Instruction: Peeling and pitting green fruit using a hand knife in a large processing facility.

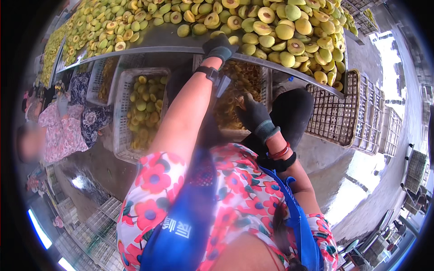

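Observation:
My left hand (219,46), in a dark knitted glove, reaches over the metal rim (162,49) of a work table. It is among halved yellow-green stone fruits (266,41); one half shows right beside it, but its fingertips are hidden. Lower down, my right hand (252,113), gloved alike, hangs with curled fingers above a crate of brown-orange fruit scraps (234,76). Brownish bits show at its fingertips, and I cannot tell whether it grips them. A grey flat piece (222,86) hangs by my left wrist.
A white plastic crate (117,111) holding fruits stands left of my legs. Stacked slatted crates (356,111) stand at the right, by the table's end. A seated person (64,128) works at the left. The floor (342,183) looks wet and shiny.

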`<state>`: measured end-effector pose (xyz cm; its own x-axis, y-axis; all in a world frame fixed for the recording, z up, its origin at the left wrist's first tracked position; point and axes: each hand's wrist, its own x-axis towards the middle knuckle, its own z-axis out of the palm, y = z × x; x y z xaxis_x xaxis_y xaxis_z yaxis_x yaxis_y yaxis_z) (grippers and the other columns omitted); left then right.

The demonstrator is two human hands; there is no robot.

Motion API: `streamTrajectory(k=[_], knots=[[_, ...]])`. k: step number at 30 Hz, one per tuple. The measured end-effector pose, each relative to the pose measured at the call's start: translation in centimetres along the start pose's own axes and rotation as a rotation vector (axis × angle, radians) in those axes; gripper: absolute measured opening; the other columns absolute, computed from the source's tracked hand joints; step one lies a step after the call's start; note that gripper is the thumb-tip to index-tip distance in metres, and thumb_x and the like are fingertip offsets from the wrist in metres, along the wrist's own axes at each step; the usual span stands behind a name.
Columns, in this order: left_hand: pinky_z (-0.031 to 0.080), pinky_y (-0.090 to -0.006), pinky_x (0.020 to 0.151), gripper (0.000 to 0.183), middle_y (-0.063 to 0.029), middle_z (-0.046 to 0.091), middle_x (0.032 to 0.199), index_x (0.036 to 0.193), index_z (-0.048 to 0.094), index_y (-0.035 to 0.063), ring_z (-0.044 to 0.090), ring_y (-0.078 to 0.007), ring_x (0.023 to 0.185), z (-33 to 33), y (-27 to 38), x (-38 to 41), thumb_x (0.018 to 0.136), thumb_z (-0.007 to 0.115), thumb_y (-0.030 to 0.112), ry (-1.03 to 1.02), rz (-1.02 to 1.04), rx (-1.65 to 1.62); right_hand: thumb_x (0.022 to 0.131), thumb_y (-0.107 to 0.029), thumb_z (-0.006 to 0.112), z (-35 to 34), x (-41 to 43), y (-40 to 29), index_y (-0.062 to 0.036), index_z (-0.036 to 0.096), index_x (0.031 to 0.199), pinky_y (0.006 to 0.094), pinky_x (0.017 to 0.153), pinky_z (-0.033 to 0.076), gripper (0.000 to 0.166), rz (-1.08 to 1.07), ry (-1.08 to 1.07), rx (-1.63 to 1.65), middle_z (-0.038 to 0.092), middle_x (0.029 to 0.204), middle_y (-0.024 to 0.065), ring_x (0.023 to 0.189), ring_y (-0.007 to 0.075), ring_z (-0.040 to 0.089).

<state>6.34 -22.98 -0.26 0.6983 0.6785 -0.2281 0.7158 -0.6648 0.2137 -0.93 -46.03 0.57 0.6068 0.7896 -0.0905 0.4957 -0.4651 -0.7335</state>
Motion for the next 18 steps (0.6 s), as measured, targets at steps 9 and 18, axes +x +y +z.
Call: streamTrajectory(k=[9,18], knots=[[0.045,-0.0281,0.074,0.052,-0.0058,0.058,0.093,0.112,0.046,0.0031,0.054,-0.0147,0.083,0.2,-2.1,-3.9,0.076,0.063,0.037,0.183,0.369,-1.018,0.075,-0.017,0.063,-1.6,0.8,-1.0,-0.0057,0.046,0.097,0.0454,0.056,0.045,0.03,-0.007,0.212,0.083,0.058,0.073,0.0219,0.07,0.0415,0.056],[0.043,-0.0318,0.08,0.038,-0.0113,0.059,0.096,0.106,0.053,0.0015,0.057,-0.0201,0.089,-4.7,-1.9,-14.2,0.084,0.051,0.032,0.039,0.522,-1.12,0.077,-0.014,0.061,-4.3,0.8,-5.3,-0.0035,0.047,0.093,0.0421,0.055,0.044,0.024,-0.084,0.288,0.188,0.057,0.073,0.021,0.072,0.0405,0.056]])
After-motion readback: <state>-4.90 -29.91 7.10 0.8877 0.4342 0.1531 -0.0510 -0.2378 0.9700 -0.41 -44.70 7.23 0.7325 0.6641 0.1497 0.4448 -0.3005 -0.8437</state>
